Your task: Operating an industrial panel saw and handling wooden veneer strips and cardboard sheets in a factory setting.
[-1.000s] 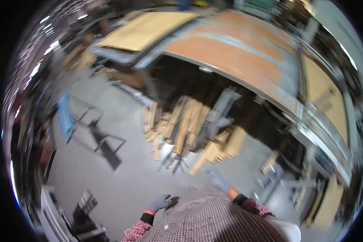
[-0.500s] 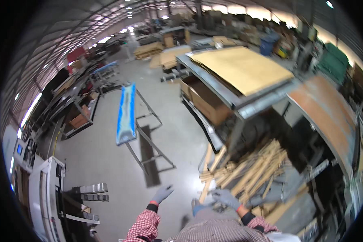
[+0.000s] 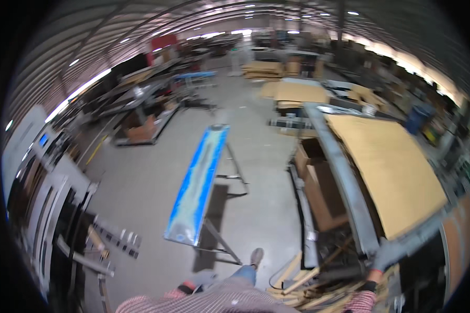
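My right hand [image 3: 385, 256], in a grey glove, is at the near corner of a metal table [image 3: 344, 180]. It overlaps the edge, and I cannot tell whether it rests on it. A stack of tan sheets [image 3: 397, 172] lies on that table. My left hand [image 3: 206, 277], also gloved in grey, is low in front of my body, its fingers blurred and partly hidden. Nothing shows in it. Ahead of it stands a long narrow bench [image 3: 198, 185] with a blue-edged top on metal legs.
Cardboard boxes [image 3: 321, 195] sit under the metal table. Loose wooden strips [image 3: 318, 295] lie on the floor near my right side. White machinery [image 3: 47, 203] stands at the left. More tan sheets [image 3: 300, 93] are stacked farther back. My shoe [image 3: 257, 256] is on the grey floor.
My view has turned left, and the bench and metal table are nearer. My right hand has moved from above the wooden strips to the table corner; my left hand has dropped closer to my body.
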Tool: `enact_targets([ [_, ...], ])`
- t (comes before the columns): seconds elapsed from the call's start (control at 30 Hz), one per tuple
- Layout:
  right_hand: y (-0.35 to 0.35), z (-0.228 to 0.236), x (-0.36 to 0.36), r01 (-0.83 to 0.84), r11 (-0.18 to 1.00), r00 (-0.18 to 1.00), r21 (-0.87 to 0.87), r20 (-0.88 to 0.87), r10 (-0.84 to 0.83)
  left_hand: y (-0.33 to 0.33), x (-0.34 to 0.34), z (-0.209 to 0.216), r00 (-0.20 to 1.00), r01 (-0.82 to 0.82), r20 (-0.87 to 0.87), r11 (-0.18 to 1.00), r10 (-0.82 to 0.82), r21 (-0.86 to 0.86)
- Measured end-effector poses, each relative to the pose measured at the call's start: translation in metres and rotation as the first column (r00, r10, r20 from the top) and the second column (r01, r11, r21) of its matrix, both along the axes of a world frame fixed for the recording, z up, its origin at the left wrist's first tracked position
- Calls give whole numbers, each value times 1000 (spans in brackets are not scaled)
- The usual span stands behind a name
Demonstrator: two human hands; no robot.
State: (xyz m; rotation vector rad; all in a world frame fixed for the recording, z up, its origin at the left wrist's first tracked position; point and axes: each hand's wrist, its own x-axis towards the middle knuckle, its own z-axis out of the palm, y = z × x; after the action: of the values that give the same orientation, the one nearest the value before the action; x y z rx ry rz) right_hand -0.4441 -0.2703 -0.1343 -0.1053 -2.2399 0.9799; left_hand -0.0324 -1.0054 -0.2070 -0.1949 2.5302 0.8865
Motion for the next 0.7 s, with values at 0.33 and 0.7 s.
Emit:
enact_targets([
  [0.33, -52, 65, -13, 416, 903, 900, -111, 192, -391, -31, -477, 199, 907, 275, -257, 932, -333, -236],
  [0.7, -8, 61, -32, 676, 532, 732, -509, 549, -405, 129, -950, 226, 726, 577, -520, 810, -450, 105],
])
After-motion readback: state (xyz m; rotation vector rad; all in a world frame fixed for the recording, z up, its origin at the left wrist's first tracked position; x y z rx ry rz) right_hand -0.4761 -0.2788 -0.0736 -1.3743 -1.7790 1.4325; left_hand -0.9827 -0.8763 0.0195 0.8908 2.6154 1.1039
